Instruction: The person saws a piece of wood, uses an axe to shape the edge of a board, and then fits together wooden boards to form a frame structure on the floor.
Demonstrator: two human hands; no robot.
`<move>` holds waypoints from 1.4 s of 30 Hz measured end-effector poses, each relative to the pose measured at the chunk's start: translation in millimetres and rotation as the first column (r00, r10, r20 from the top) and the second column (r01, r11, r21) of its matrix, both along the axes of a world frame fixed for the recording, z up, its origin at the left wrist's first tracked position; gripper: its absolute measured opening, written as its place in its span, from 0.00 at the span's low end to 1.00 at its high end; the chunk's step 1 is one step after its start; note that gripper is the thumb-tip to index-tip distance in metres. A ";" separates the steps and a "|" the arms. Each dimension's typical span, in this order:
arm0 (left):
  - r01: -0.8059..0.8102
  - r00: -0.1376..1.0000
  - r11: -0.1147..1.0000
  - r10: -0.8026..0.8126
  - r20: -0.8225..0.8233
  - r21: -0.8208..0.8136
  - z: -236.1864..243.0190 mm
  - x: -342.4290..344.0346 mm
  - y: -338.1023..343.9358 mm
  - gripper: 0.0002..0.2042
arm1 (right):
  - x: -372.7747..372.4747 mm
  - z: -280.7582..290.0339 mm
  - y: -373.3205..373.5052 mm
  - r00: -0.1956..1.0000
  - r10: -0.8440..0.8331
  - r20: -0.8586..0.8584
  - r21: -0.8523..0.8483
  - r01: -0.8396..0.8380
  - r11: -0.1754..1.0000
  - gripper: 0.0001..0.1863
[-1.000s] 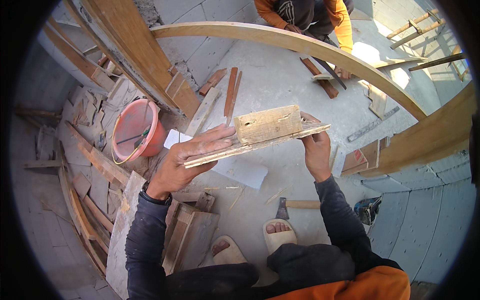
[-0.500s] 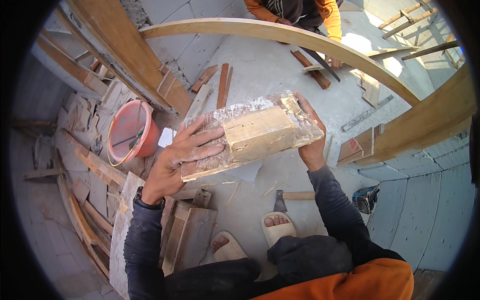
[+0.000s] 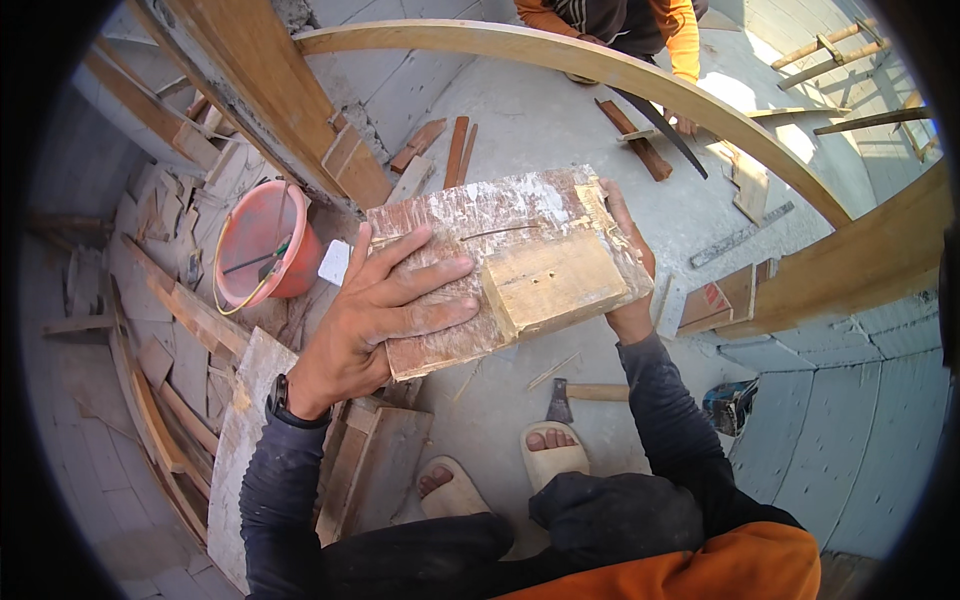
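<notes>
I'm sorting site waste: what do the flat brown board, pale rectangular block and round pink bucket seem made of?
Flat brown board: likely wood, smeared white, splintering at one corner. Pale rectangular block: apparently bare wood, faintly grained. Round pink bucket: probably plastic, dull, thin walled.

A pink bucket [image 3: 301, 258] sits at left. A hatchet [image 3: 580, 392] lies on the floor [image 3: 540, 115], its wooden handle [image 3: 602, 392] pointing right. Beyond, a curved wooden beam [image 3: 590, 62] crosses before a person [image 3: 625, 28] in orange sleeves [image 3: 682, 45].

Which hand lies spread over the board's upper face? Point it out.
The left hand: it lies spread on the board, whereas the right hand holds the board's opposite end.
</notes>
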State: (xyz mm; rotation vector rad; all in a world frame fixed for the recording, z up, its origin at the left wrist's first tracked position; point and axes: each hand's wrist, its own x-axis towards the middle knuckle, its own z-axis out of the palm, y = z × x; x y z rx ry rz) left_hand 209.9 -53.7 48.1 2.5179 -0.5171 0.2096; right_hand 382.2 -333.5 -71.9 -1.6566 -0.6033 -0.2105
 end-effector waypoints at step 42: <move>-0.582 0.805 0.011 -0.131 -0.578 -0.813 -49.4 -6.2 28.2 0.24 | -23.6 22.1 9.1 0.964 0.055 -0.259 0.027 -0.050 0.998 0.20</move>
